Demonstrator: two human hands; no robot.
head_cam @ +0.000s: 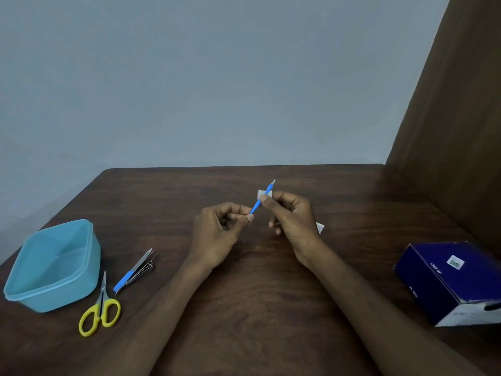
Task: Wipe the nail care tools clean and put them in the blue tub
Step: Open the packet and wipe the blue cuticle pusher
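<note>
Left hand [221, 230] pinches the near end of a slim blue-handled nail tool [260, 200]; right hand [291, 217] presses a small white wipe [262, 196] around its shaft. Light-blue plastic tub [35, 278], yellow-handled scissors [100, 310] lie near left on the dark wooden table [257, 294].

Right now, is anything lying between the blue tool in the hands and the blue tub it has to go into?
Nothing blocks it. The blue tool is held above the table by the left hand and right hand. The tub stands open. The scissors and small tools lie flat beside it.
</note>
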